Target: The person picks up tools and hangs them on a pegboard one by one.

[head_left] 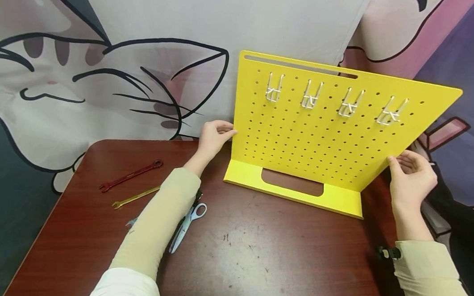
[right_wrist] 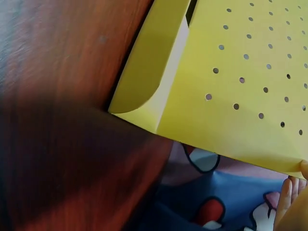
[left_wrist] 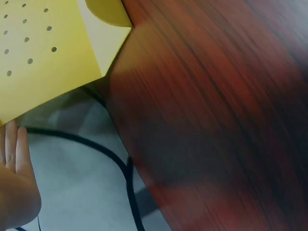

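A yellow pegboard [head_left: 300,131] stands upright on the table, its flat foot with a long cut-out towards me. Several white wire hooks [head_left: 309,95] hang in a row across its upper part. My left hand [head_left: 214,138] pinches the board's left edge about midway up, thumb in front and fingers behind. At the right edge, lower down, my right hand [head_left: 413,176] grips the board the same way. In the right wrist view the right thumb [right_wrist: 304,168] lies on the board's face, with fingers behind the edge. The left wrist view shows the left fingers [left_wrist: 14,149] behind the edge.
Left on the brown table [head_left: 259,263] lie a red wrench [head_left: 131,176] and a gold wrench [head_left: 137,197]. Light-blue scissors [head_left: 189,226] lie partly beneath my left forearm, which hides other tools. Behind the table hangs a cartoon-printed cloth [head_left: 149,94].
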Demonstrator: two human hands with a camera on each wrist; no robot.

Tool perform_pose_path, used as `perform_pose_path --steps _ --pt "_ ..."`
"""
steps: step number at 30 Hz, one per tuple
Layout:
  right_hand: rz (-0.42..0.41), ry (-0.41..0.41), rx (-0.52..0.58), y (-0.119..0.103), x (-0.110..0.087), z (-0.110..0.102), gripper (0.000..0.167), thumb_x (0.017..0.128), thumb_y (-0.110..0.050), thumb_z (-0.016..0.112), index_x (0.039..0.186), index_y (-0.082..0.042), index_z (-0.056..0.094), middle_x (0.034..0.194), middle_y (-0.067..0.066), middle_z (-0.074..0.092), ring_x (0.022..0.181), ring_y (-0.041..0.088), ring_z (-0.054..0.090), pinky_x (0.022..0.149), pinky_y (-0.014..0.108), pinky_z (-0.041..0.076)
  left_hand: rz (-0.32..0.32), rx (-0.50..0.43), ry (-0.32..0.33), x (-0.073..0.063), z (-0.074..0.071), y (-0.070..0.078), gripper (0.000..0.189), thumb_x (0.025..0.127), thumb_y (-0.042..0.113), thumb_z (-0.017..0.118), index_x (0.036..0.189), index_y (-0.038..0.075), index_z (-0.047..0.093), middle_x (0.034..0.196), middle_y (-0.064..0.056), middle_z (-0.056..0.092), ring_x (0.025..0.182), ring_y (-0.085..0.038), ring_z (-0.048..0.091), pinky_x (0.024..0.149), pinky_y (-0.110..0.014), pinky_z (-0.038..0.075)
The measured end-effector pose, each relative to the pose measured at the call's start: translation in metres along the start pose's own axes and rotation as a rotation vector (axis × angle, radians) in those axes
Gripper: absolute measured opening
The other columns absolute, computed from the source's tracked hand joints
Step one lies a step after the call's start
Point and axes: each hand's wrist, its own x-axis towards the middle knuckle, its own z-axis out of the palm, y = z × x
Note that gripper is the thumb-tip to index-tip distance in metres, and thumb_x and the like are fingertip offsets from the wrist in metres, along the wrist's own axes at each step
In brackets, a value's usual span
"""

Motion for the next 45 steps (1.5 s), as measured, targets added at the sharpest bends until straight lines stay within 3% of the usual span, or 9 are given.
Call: perform_pose_path --steps 14,22,26,31,34,40,45 --pt "-0.092 -0.145 -0.043 -0.006 0.0 0.046 0.024 0.09 0.002 0.08 0.098 -0.018 0.07 0.081 -0.024 0.064 0.079 -0.008 0.063 0.079 0.005 0.052 0.067 0.057 0.047 -0.012 -0.046 -0.028 0.025 0.096 0.013 0.08 0.115 -0.002 0.078 0.114 -0.021 0.08 0.104 -0.035 0.076 0.095 -0.046 0.062" --pt "-0.093 -0.212 -0.032 -0.015 -0.003 0.071 0.018 0.091 -0.001 0.081 0.099 -0.014 0.071 0.081 -0.025 0.063 0.079 -0.008 0.063 0.079 0.005 0.052 0.058 0.09 0.08 -0.025 -0.071 -0.034 0.024 0.096 0.012 0.08 0.113 -0.004 0.078 0.11 -0.023 0.079 0.102 -0.037 0.076 0.094 -0.048 0.062" --pt "-0.063 -0.239 0.018 -0.018 -0.006 0.082 0.017 0.091 0.001 0.08 0.101 -0.01 0.072 0.08 -0.023 0.064 0.079 -0.005 0.063 0.08 0.007 0.052 0.05 0.104 0.103 -0.031 -0.082 -0.039 0.025 0.096 0.012 0.08 0.114 -0.004 0.077 0.111 -0.024 0.079 0.102 -0.038 0.076 0.089 -0.03 0.062" --pt "-0.051 -0.262 0.059 -0.021 -0.008 0.093 0.017 0.09 0.002 0.08 0.103 -0.007 0.072 0.082 -0.021 0.065 0.081 -0.003 0.063 0.081 0.009 0.053 0.033 0.086 0.125 -0.037 -0.091 -0.045 0.025 0.096 0.011 0.08 0.115 -0.004 0.077 0.113 -0.024 0.079 0.104 -0.035 0.076 0.079 -0.005 0.049" --pt "-0.059 -0.265 0.05 -0.022 -0.009 0.095 0.016 0.091 0.0 0.08 0.105 -0.004 0.072 0.083 -0.02 0.065 0.082 -0.004 0.063 0.081 0.009 0.053 0.031 0.095 0.127 -0.037 -0.093 -0.047 0.025 0.097 0.011 0.079 0.116 -0.004 0.077 0.114 -0.023 0.079 0.1 -0.026 0.076 0.078 -0.002 0.047" --pt "-0.054 -0.267 0.042 -0.024 -0.009 0.093 0.015 0.091 -0.001 0.08 0.104 -0.004 0.072 0.083 -0.019 0.065 0.08 -0.003 0.063 0.078 0.009 0.054 0.037 0.104 0.123 -0.037 -0.092 -0.046 0.025 0.097 0.011 0.079 0.116 -0.004 0.077 0.115 -0.025 0.078 0.083 0.013 0.06 0.078 -0.002 0.048" --pt "-0.05 -0.282 0.049 -0.024 -0.008 0.094 0.015 0.091 -0.001 0.081 0.104 -0.001 0.072 0.081 -0.02 0.065 0.078 -0.003 0.063 0.074 0.008 0.055 0.05 0.113 0.139 -0.04 -0.093 -0.044 0.025 0.097 0.01 0.079 0.115 -0.006 0.077 0.112 -0.027 0.078 0.078 0.02 0.057 0.075 0.0 0.047"
